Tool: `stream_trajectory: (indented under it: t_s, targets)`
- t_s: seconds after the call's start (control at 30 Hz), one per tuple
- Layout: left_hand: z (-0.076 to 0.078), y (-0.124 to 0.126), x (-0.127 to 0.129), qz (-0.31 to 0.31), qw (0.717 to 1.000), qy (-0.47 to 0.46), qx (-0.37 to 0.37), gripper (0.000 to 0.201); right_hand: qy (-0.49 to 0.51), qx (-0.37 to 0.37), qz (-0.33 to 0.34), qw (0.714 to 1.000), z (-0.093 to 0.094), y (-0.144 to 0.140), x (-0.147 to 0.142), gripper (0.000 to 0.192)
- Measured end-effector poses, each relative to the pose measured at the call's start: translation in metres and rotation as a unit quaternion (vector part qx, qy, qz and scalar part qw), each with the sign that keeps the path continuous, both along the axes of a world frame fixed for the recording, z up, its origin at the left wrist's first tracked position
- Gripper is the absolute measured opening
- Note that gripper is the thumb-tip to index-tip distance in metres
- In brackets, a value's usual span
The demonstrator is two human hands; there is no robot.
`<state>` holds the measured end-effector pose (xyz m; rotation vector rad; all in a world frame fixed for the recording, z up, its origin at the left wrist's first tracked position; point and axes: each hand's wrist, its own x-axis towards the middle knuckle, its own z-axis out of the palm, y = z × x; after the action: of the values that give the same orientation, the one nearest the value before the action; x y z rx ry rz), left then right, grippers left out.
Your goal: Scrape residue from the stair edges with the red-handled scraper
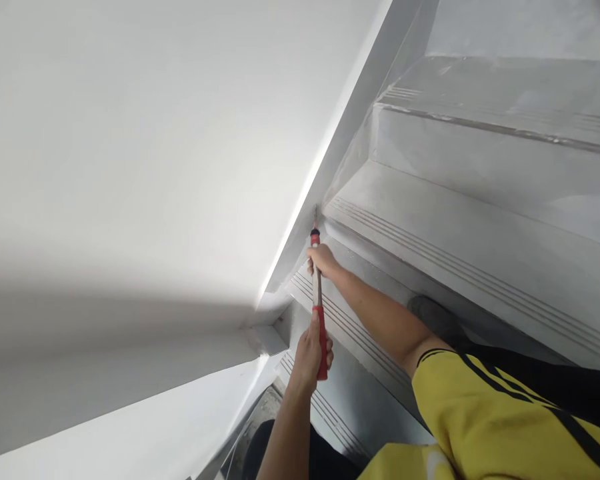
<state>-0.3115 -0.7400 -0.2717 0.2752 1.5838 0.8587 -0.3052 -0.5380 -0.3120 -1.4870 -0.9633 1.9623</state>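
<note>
A long, slim tool (317,287) with a red grip, a pale metallic middle and a red-and-black front collar is held in both hands; its exact kind I cannot make out. My left hand (309,353) is closed around the red grip at the near end. My right hand (323,259) is wrapped around the shaft just behind the collar. The tool's thin tip points up at the grey skirting (307,213) along the wall, beside the nose of a stair tread (360,200). Whether the tip touches the skirting is hard to tell.
A white wall (155,147) fills the left side. Dusty grey stairs with grooved edges rise to the upper right, with another step (480,87) above. A dark shoe (435,317) rests on a lower tread. A wall corner ledge (270,340) juts out at lower left.
</note>
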Motion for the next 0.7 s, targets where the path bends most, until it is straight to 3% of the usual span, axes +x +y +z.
stream_trajectory:
  t_s: [0.13,0.23,0.33,0.5,0.7]
  targets:
    - [-0.047,-0.037,-0.001,0.026,0.995,0.073,-0.056,0.064,-0.039,0.014,0.044,0.998,-0.033,-0.046,-0.018,0.021]
    - [-0.061,-0.038,0.002,0.025,0.993,0.088,-0.077,0.065,-0.038,-0.008,0.057,0.998,-0.044,-0.051,-0.016,0.02]
    - [-0.05,-0.029,0.013,0.03,0.995,0.071,-0.064,0.063,-0.029,-0.026,0.042,0.998,-0.041,-0.041,-0.007,0.016]
    - [-0.024,-0.026,0.029,0.063,0.994,0.028,-0.083,0.062,0.042,-0.062,0.088,0.993,-0.037,-0.041,-0.001,0.015]
    - [0.0,-0.014,0.029,0.072,0.995,-0.016,-0.074,0.06,0.082,-0.106,0.044,0.99,-0.032,-0.033,0.006,0.015]
